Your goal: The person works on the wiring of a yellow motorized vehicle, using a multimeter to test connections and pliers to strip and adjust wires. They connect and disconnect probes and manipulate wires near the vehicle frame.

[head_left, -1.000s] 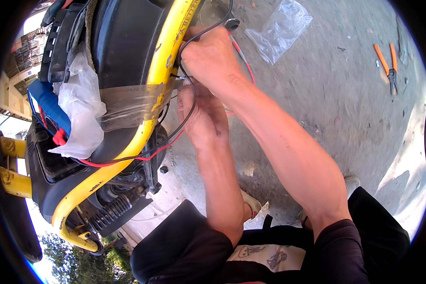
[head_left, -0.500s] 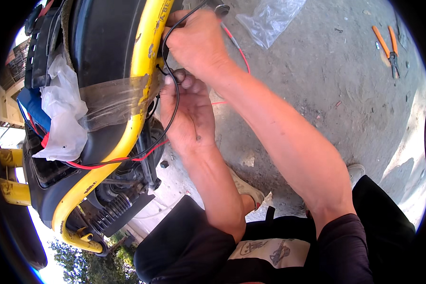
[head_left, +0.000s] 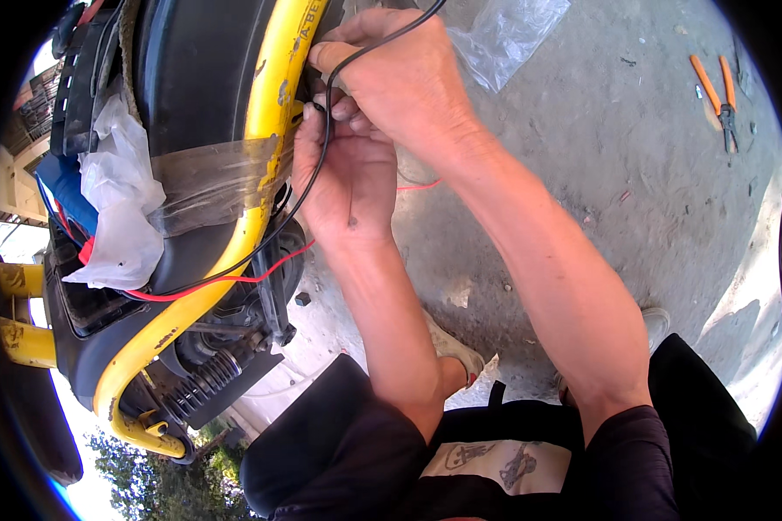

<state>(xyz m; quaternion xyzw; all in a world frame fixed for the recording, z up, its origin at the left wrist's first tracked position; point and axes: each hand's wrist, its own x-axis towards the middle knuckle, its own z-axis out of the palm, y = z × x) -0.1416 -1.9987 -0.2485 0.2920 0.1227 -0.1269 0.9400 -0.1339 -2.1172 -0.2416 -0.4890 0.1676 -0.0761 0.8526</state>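
You've got your left hand (head_left: 349,174) by the right edge of the frame tube (head_left: 276,95), right hand (head_left: 408,78) just beyond, wires (head_left: 259,278) crossing the tube nearer you. Ground (head_left: 556,130) to the right: plastic bag (head_left: 511,43), pliers (head_left: 725,109) farther over.

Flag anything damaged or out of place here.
Yellow tube: paint chipped and worn in patches. Brownish clear tape runs wrinkled across it and the black panel, like a makeshift fix. Crumpled white plastic sits bunched beside the panel. Orange-handled pliers and a clear bag lie loose on the ground.
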